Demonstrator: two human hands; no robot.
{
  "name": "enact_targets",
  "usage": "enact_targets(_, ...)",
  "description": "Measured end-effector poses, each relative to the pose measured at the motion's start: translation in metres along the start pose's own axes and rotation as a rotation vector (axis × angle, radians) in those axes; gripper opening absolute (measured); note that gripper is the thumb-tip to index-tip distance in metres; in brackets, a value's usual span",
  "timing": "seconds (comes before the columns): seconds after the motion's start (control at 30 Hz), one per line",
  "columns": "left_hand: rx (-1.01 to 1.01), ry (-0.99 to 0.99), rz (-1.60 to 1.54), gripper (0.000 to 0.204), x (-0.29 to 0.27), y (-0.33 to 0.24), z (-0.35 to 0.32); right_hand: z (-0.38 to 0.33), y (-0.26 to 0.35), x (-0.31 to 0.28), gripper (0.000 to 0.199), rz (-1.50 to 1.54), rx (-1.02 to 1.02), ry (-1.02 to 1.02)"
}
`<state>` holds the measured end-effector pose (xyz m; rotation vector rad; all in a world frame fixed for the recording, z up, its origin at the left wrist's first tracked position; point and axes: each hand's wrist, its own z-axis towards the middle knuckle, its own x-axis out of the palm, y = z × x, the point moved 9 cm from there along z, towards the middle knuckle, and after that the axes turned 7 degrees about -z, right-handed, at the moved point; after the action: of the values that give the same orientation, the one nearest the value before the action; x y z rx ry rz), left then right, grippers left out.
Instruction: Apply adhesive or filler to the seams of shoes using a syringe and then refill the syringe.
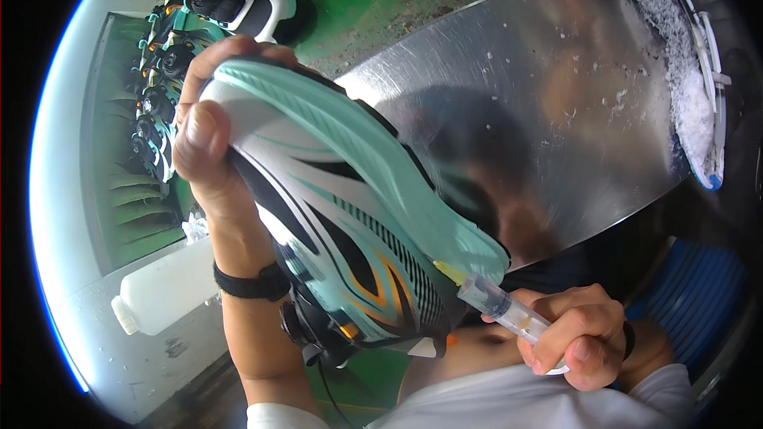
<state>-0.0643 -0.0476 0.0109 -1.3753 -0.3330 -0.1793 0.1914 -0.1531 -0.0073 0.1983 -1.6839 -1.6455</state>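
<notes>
Clamping a stripe-printed shoe (350, 199) is the left hand (205, 139); the right hand (586, 334) grips a yellow-tipped syringe (502, 306).

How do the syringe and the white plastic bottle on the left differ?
- Hold: the syringe is in the right hand, aimed at the sneaker; the white plastic bottle isn't held.
- Look: the syringe's barrel is clear; the bottle is cloudy white.
- End: the syringe narrows to a thin yellow-green tip; the bottle ends in a wider, blunt cap.

Shared: both are elongated.
</notes>
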Motion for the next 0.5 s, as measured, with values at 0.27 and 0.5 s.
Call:
enact_targets(0.27, 0.047, -0.200, 0.383, 0.055, -0.048, 0.001, -0.006, -0.040, -0.016, -0.021, 0.029, 0.122, 0.088, -0.133)
enact_targets(0.5, -0.089, -0.566, 0.566, 0.048, -0.076, 0.010, -0.065, -0.050, -0.040, -0.039, 0.024, 0.259, 0.207, -0.151)
